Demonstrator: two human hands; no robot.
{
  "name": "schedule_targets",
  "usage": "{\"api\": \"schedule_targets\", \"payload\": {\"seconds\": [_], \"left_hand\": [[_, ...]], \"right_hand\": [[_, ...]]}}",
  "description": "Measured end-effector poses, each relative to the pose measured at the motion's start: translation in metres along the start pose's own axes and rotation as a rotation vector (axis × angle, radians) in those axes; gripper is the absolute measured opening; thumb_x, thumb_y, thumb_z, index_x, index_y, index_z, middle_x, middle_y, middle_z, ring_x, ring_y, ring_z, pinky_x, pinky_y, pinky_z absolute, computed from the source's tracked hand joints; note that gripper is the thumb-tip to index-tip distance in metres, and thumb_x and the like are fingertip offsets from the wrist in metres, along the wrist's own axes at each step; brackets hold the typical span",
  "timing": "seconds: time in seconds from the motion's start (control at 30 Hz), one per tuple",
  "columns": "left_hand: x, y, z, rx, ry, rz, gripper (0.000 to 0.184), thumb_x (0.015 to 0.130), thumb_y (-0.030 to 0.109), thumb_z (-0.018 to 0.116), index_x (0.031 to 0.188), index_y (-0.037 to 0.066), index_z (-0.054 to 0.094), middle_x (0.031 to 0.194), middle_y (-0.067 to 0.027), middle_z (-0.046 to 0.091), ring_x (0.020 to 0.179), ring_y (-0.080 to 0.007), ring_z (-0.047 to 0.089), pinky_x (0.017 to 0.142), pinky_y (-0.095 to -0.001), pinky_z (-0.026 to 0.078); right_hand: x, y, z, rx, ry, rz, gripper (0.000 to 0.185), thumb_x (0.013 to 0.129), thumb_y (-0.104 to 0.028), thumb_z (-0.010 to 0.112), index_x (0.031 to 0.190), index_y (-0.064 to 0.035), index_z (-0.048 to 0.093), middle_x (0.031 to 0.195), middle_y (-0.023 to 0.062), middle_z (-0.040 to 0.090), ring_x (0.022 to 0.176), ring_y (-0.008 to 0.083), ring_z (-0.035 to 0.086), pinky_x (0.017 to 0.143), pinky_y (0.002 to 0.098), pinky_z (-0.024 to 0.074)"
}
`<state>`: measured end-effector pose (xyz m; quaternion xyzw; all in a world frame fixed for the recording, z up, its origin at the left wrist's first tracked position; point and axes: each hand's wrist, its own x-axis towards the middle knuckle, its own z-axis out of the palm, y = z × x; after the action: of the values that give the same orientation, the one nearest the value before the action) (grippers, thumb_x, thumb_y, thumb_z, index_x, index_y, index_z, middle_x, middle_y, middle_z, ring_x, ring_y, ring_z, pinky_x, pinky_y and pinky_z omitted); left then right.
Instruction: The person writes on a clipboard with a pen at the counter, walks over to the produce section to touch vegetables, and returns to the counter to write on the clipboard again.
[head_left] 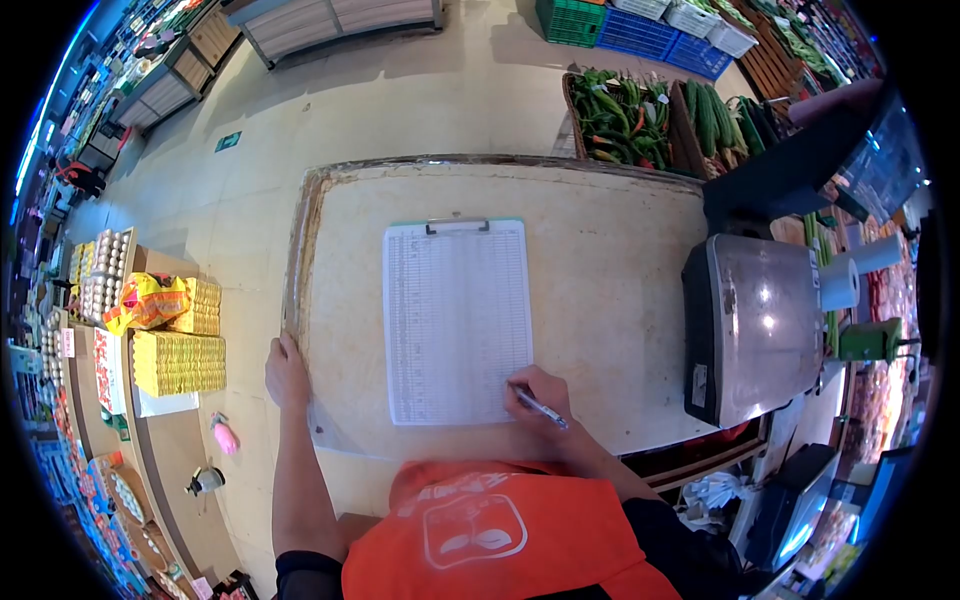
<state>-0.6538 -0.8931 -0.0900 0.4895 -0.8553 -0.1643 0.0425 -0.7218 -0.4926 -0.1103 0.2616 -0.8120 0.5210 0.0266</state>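
Note:
A clipboard [457, 231] with a printed table form [455, 320] lies flat on the worn tabletop [610, 300], its metal clip at the far end. My right hand [538, 396] rests over the form's lower right corner, closed around a pen [545, 411]. The writing on the sheet is too small to read. At the left, my left hand [288, 372] is closed on the table's edge, with some of its fingers hidden.
A weighing scale [755, 325] stands on the table's right side. Beyond the far edge are baskets of peppers [620, 115] and cucumbers [708, 118]. Yellow stacked egg trays [180, 362] stand on a shelf at left. A pink object [225, 437] lies on the floor.

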Motion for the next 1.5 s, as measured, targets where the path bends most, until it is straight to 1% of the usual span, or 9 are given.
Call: {"api": "schedule_targets", "payload": {"seconds": [0.4, 0.6, 0.9, 1.1, 1.17, 1.23, 1.27, 1.37, 1.5], "left_hand": [[0.001, -0.002, 0.001, -0.015, -0.006, 0.013, 0.052, 0.104, 0.047, 0.035, 0.097, 0.002, 0.061, 0.093, -0.025, 0.067, 0.089, -0.0459, 0.062, 0.077, -0.054, 0.046], [0.001, 0.0, 0.0, -0.006, -0.014, 0.002, 0.052, 0.104, 0.047, 0.035, 0.097, 0.002, 0.061, 0.094, -0.0252, 0.068, 0.089, -0.0458, 0.062, 0.077, -0.0541, 0.046], [0.001, 0.0, -0.001, -0.028, -0.007, 0.002, 0.054, 0.104, 0.048, 0.035, 0.095, 0.001, 0.062, 0.093, -0.0252, 0.067, 0.089, -0.0449, 0.063, 0.076, -0.0534, 0.046], [0.0, -0.019, 0.006, 0.025, -0.008, -0.004, 0.052, 0.103, 0.048, 0.038, 0.096, 0.003, 0.063, 0.094, -0.0236, 0.068, 0.089, -0.0443, 0.063, 0.077, -0.0526, 0.047], [0.01, -0.013, 0.014, -0.039, 0.027, 0.003, 0.05, 0.102, 0.047, 0.039, 0.096, 0.003, 0.063, 0.094, -0.0228, 0.068, 0.089, -0.0439, 0.063, 0.078, -0.0524, 0.048], [0.0, -0.007, 0.005, -0.145, 0.035, 0.001, 0.048, 0.102, 0.045, 0.041, 0.095, 0.004, 0.063, 0.093, -0.0222, 0.067, 0.089, -0.0427, 0.063, 0.078, -0.0518, 0.048], [0.001, -0.008, 0.007, -0.134, 0.045, 0.009, 0.046, 0.103, 0.043, 0.041, 0.092, 0.003, 0.062, 0.091, -0.022, 0.066, 0.087, -0.0425, 0.063, 0.076, -0.0522, 0.047], [-0.001, -0.009, 0.01, -0.084, 0.079, 0.036, 0.046, 0.103, 0.04, 0.041, 0.087, 0.001, 0.059, 0.087, -0.0231, 0.065, 0.084, -0.0434, 0.062, 0.074, -0.0532, 0.047], [0.002, -0.013, 0.012, -0.057, 0.096, 0.059, 0.046, 0.103, 0.039, 0.042, 0.086, -0.001, 0.059, 0.084, -0.0246, 0.064, 0.081, -0.0447, 0.061, 0.073, -0.0539, 0.046]], "right_hand": [[0.002, -0.002, 0.001, -0.074, 0.142, -0.004, 0.013, 0.081, -0.001, 0.071, 0.088, -0.006, 0.061, 0.07, 0.0067, 0.061, 0.054, 0.0144, 0.061, 0.052, 0.0279, 0.0487], [-0.003, 0.003, 0.0, -0.018, -0.009, -0.024, 0.014, 0.08, -0.001, 0.072, 0.087, -0.0064, 0.061, 0.07, 0.0063, 0.062, 0.054, 0.013, 0.06, 0.051, 0.0267, 0.0487], [0.002, -0.001, 0.0, -0.045, -0.005, -0.042, 0.012, 0.081, -0.003, 0.072, 0.085, -0.0061, 0.061, 0.07, 0.0078, 0.062, 0.054, 0.0151, 0.061, 0.051, 0.0279, 0.0488], [-0.01, -0.001, 0.0, -0.037, 0.148, 0.098, 0.012, 0.078, -0.002, 0.071, 0.085, -0.0071, 0.062, 0.069, 0.0089, 0.062, 0.054, 0.0199, 0.061, 0.051, 0.0311, 0.05], [-0.034, 0.034, 0.012, -0.242, 0.248, -0.051, 0.013, 0.076, -0.005, 0.073, 0.084, -0.0089, 0.063, 0.07, 0.0099, 0.063, 0.053, 0.0224, 0.061, 0.052, 0.0347, 0.051], [-0.043, 0.045, 0.012, -0.235, 0.246, -0.026, 0.014, 0.076, -0.009, 0.075, 0.085, -0.0114, 0.065, 0.069, 0.0096, 0.064, 0.055, 0.0238, 0.062, 0.054, 0.0363, 0.0518], [-0.041, 0.035, 0.004, -0.176, 0.124, 0.051, 0.013, 0.079, -0.011, 0.076, 0.086, -0.0107, 0.065, 0.07, 0.0086, 0.064, 0.056, 0.0203, 0.062, 0.054, 0.0339, 0.0513], [-0.04, 0.02, 0.001, 0.155, 0.152, 0.406, 0.016, 0.083, -0.014, 0.076, 0.092, -0.007, 0.066, 0.071, 0.0064, 0.066, 0.059, 0.0128, 0.061, 0.056, 0.0306, 0.0504], [-0.038, 0.016, 0.0, -0.015, 0.147, 0.321, 0.017, 0.086, -0.014, 0.075, 0.095, -0.0042, 0.065, 0.072, 0.0058, 0.067, 0.062, 0.0089, 0.06, 0.056, 0.0287, 0.0502]]}}
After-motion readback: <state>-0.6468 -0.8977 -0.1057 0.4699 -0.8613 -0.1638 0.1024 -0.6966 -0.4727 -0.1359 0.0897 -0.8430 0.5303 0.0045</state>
